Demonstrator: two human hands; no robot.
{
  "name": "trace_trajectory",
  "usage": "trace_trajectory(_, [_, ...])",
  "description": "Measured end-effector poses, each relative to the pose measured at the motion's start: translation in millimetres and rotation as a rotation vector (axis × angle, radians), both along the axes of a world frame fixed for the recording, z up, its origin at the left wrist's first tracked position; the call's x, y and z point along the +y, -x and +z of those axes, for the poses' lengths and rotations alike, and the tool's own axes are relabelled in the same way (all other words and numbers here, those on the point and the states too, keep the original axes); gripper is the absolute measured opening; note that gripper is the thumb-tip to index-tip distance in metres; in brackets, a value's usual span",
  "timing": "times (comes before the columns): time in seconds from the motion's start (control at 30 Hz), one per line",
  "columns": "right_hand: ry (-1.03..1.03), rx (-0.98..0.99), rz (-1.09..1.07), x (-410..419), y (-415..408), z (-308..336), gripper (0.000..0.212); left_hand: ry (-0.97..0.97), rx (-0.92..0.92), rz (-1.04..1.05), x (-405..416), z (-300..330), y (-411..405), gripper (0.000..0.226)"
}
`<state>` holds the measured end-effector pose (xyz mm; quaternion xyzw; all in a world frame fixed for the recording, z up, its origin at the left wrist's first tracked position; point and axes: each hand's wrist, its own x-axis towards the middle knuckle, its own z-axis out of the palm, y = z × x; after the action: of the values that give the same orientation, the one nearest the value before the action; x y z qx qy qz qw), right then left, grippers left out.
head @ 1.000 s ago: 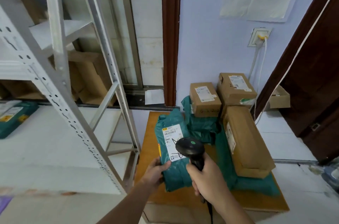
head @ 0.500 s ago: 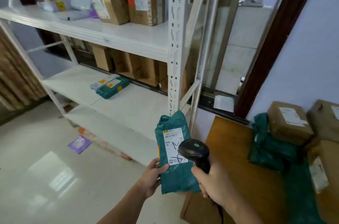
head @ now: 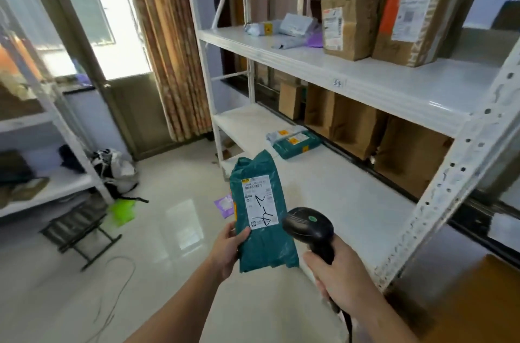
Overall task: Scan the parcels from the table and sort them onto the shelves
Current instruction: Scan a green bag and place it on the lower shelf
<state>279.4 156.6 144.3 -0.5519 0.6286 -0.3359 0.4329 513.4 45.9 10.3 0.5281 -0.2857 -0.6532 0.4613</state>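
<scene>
the left hand (head: 228, 251) gripped the green parcel (head: 263, 213) upright, long axis vertical, near the lower shelf (head: 332, 190) lying to its right; the right hand (head: 342, 283) clasped the scanner (head: 309, 226) beside it.

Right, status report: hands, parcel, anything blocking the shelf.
Left hand grips green parcel, label up. Right hand grips scanner. Lower shelf ahead, nothing between; another green parcel lies further back on it.
</scene>
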Motion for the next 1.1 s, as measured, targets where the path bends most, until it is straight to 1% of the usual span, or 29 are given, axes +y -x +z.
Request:
trace_trajectory(0.07, [0.001, -0.001, 0.053, -22, -14, 0, 0.013, 0.007, -0.007, 0.047, -12, 1, -18, 0.036])
trace_trajectory(0.17, [-0.002, -0.004, 0.128, -60, -34, -3, 0.012, 0.009, -0.018, 0.113, -33, 2, -42, 0.043])
trace_trajectory(0.37, [0.0, 0.009, 0.263, -130, -59, -5, 0.011, -0.008, -0.023, 0.217, -71, 0, -74, 0.039])
trace_trajectory(0.53, [-0.006, 0.022, 0.304, -180, -81, -8, 0.011, -0.029, -0.029, 0.245, -116, -6, -98, 0.045])
trace_trajectory(0.63, [-0.022, 0.042, 0.317, -216, -99, -11, 0.009, -0.031, -0.008, 0.234, -151, -10, -113, 0.041])
trace_trajectory(0.77, [-0.051, 0.061, 0.292, -271, -131, -12, 0.011, -0.042, 0.008, 0.189, -208, -15, -139, 0.039])
trace_trajectory(0.9, [-0.031, 0.066, 0.221, -325, -160, -3, 0.01, -0.048, -0.004, 0.119, -271, -15, -163, 0.039])
trace_trajectory(1.0, [-0.025, 0.023, 0.132, -357, -168, 4, 0.01, -0.054, -0.022, 0.045, -322, -16, -170, 0.039])
trace_trajectory(1.1, [-0.027, -0.005, 0.042, -384, -161, 6, 0.01, -0.056, -0.029, -0.047, -372, -19, -159, 0.035])
